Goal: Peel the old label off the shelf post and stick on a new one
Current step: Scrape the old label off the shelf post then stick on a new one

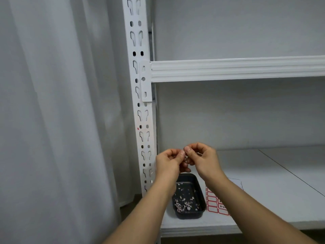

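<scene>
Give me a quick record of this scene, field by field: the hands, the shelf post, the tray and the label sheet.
left hand: left hand raised over the tray, fingertips meeting the right hand's
right hand: right hand fingers curled, fingertips against the left's
held item: too small to tell
shelf post: shelf post white, slotted, upright; small red speck on it
tray: black tray on the lower shelf, holding small paper scraps
label sheet: red-bordered label sheet lying flat just right of the tray

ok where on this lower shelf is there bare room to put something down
Bare board right of the label sheet, and behind it to the back wall. Crowded at front left: black tray by the post, under both hands.
</scene>
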